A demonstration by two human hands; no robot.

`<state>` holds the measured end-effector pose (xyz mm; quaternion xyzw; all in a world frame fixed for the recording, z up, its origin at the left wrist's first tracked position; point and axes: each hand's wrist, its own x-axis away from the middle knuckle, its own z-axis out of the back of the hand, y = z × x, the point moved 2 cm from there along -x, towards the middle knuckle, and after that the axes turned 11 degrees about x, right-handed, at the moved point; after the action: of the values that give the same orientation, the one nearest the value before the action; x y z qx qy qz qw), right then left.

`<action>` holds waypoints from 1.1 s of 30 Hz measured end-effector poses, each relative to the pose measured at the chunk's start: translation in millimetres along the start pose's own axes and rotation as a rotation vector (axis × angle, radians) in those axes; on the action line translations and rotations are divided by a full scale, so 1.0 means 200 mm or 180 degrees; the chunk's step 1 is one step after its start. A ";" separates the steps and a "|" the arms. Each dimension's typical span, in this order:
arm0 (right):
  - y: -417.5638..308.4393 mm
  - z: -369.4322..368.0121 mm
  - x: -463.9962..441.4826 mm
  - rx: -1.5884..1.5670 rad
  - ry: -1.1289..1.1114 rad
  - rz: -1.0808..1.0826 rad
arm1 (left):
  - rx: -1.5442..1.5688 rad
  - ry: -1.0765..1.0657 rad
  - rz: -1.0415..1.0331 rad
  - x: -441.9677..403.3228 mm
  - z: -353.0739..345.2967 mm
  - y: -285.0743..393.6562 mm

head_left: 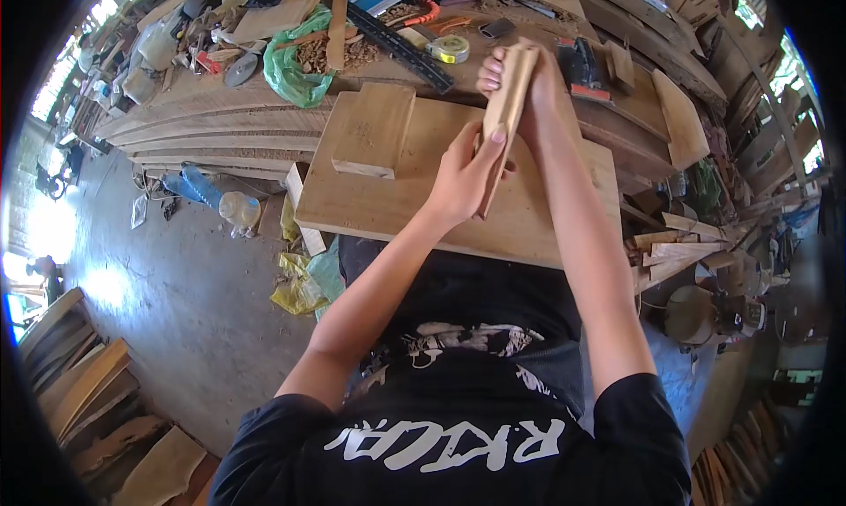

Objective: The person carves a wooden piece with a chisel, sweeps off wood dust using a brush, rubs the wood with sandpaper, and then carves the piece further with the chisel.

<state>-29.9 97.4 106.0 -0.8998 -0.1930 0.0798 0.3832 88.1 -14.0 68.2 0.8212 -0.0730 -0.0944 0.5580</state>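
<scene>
Both of my hands grip a long, narrow wooden piece (508, 96) with a grooved, ridged face, tilted up above a wooden board. My left hand (460, 173) wraps its lower end, thumb lying along the face. Around the upper end close the fingers of my right hand (539, 79), which curl over its far side. Under my hands is the flat wooden board (432, 208) at the bench's near edge. On its left part rests a thick rectangular wood block (374, 132).
Behind the board lie a black ruler-like strip (401, 48), a yellow tape measure (449, 49) and a green plastic bag (300, 70) with wood shavings. A black power tool (582, 70) stands at right. Curved planks (220, 123) are stacked at left; plastic bottles (203, 187) are on the floor.
</scene>
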 end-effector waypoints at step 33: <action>-0.36 0.25 -1.05 0.8609 -0.0754 0.0725 | 0.0406 0.0581 -0.0118 0.10 0.24 -0.11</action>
<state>-256.3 89.8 121.6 0.1768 0.0785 0.3118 0.9302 97.7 -53.0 29.1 0.8615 -0.0125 -0.0248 0.5071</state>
